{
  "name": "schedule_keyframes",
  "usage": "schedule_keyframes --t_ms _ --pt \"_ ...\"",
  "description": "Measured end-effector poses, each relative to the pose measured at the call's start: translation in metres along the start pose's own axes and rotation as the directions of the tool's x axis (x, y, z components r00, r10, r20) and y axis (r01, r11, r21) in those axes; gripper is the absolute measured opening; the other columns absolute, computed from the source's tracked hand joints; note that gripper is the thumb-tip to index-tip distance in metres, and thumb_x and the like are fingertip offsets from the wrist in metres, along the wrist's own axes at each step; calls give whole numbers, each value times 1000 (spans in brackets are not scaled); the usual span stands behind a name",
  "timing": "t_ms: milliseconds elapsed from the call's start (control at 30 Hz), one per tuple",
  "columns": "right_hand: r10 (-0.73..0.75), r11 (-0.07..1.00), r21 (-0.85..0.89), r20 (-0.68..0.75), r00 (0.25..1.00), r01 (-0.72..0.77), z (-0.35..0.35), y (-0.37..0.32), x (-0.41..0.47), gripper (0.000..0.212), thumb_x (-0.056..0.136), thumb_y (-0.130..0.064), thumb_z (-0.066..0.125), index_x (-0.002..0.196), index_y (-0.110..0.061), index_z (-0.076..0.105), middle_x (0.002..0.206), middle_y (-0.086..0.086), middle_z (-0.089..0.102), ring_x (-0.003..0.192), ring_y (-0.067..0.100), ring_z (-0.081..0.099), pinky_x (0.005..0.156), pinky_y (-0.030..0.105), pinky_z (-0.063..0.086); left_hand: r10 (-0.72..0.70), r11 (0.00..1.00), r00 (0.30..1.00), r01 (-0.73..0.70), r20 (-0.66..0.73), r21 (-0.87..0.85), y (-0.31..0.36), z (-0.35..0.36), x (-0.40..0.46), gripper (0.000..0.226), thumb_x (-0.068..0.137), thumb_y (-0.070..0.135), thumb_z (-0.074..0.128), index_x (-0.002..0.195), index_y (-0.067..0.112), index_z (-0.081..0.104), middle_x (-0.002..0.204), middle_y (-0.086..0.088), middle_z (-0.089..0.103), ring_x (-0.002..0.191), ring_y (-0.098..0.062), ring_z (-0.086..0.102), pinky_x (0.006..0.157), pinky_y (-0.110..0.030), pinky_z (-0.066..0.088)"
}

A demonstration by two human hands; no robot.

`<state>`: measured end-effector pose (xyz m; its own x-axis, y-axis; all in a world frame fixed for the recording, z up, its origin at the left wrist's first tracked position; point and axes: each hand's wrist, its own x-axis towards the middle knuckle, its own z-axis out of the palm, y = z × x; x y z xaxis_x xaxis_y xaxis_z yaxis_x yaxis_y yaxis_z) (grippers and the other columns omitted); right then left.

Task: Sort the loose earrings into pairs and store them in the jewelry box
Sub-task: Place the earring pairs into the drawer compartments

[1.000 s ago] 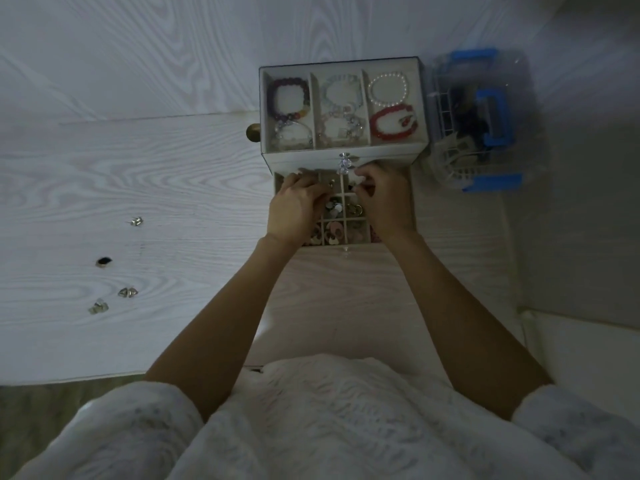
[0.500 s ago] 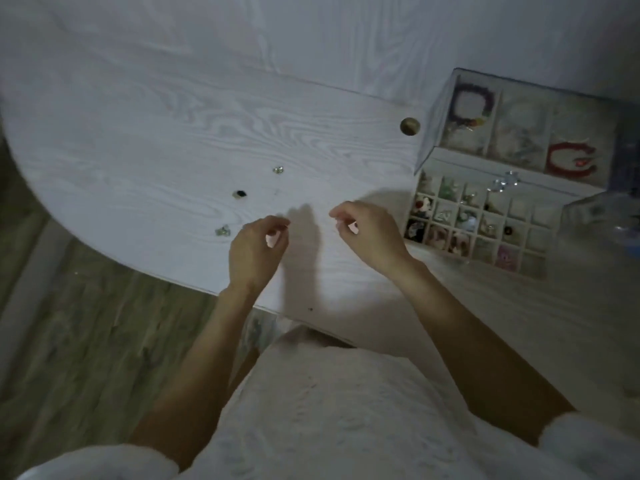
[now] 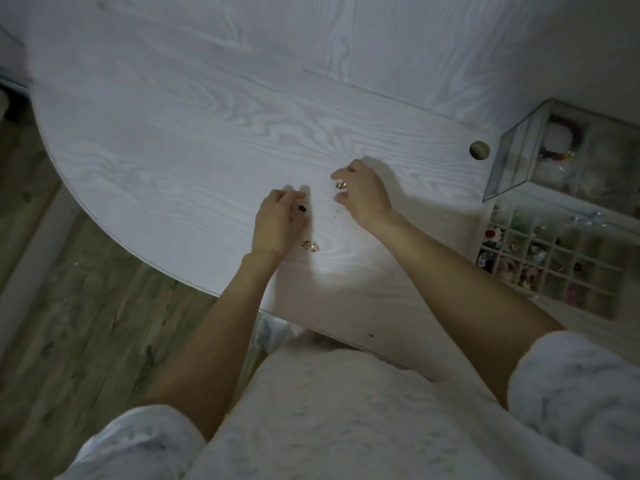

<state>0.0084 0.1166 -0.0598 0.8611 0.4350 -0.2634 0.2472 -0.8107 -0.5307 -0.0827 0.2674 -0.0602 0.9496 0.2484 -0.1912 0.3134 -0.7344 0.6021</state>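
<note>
A small black earring (image 3: 302, 208) lies on the white table (image 3: 180, 140), and the thumb and forefinger of my left hand (image 3: 275, 221) close on it. A gold earring (image 3: 340, 185) lies a little to its right. My right hand (image 3: 365, 195) hovers over the gold earring with thumb and forefinger spread either side of it, a gap showing. Two small gold triangular earrings (image 3: 310, 245) lie side by side just below my left hand. The jewelry box (image 3: 512, 168) stands at the far right with its compartment drawer (image 3: 550, 268) pulled out.
The box's glass top section holds bracelets (image 3: 561, 147). A round cable hole (image 3: 479, 150) sits in the table left of the box. The curved table edge (image 3: 138, 254) runs close under my left wrist, with wood floor beyond.
Both hands left the drawer and moved left across the table to the loose earrings. My view swung left, so the box now sits at the right edge.
</note>
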Motion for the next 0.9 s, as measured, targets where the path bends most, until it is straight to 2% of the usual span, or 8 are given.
schedule_keyframes --t_ms 67,167,300,400,533,667,767,900 --pt "0 999 -43 17 1000 1 -3 -3 3 25 84 -5 63 108 -5 61 113 14 56 98 31 57 84 38 48 60 998 998 -60 7 10 0 1 5 26 79 8 63 105 12 67 106 -11 60 89 -27 61 80 -36 49" --pt "-14 998 -53 25 1000 15 -5 -3 3 12 83 -8 65 94 -5 62 102 14 61 92 31 58 81 42 48 119 993 992 -119 41 17 0 -2 11 14 77 9 65 89 13 70 95 -6 63 81 -22 62 75 -35 50" --pt "-53 994 -95 59 997 58 -5 -5 4 7 84 -5 60 91 -5 59 98 15 60 88 33 57 77 43 48 172 983 982 -176 81 57 -1 -7 15 9 78 11 65 85 13 71 90 -6 64 78 -20 61 67 -23 42" --pt "-64 992 -109 63 996 71 -5 -6 3 7 84 -4 57 88 -8 54 94 13 58 83 32 56 69 38 46 141 985 985 -150 97 88 1 -9 20 10 79 12 63 85 13 70 87 -8 65 78 -23 60 68 -28 43" --pt "-39 996 -75 23 999 41 -6 -4 -3 5 86 -8 60 90 -8 56 95 10 58 81 26 57 72 36 48 100 992 981 -111 166 58 4 -13 26 11 79 10 63 88 11 69 87 -7 67 81 -21 61 75 -33 49" --pt "-47 998 -38 -31 998 46 -3 -4 -8 5 84 -3 61 88 -7 60 96 10 58 81 25 58 70 31 48 46 999 983 -49 179 12 5 -14 27 10 77 9 65 86 13 69 86 0 70 80 -14 63 75 -23 47" --pt "-61 998 -7 -66 996 60 2 -3 -13 8 83 1 59 87 -6 61 95 10 58 80 24 59 71 32 50 101 989 975 -120 199 82 8 -16 27 6 78 16 67 83 14 70 82 -1 70 76 -16 62 71 -24 45" --pt "-65 998 16 -89 994 67 6 -1 -17 10 83 2 59 87 -7 61 93 7 58 76 21 59 70 30 51 221 956 958 -251 184 155 8 -17 26 12 78 21 70 80 9 71 80 -8 68 71 -23 62 65 -23 37"
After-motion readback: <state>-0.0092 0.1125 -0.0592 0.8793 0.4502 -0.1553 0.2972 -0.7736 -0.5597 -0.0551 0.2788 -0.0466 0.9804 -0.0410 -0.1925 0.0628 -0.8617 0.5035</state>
